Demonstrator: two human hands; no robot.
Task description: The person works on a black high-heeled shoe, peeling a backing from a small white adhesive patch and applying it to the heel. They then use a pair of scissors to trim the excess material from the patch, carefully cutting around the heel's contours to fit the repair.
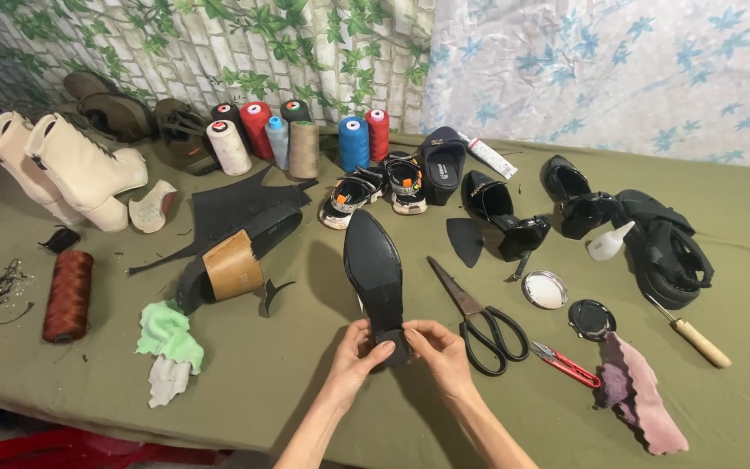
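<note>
Two hands, left hand [359,350] and right hand [438,346], pinch their fingers around the heel of a black shoe [375,271], sole up on the table [288,382]; it looks stiff, light, best gripped there, beside scissors [479,317]

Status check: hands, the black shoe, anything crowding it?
Both hands, left hand and right hand, grip the heel end of the black shoe, sole up. Scissors lie close on its right, apart. Nothing on the shoe.
</note>
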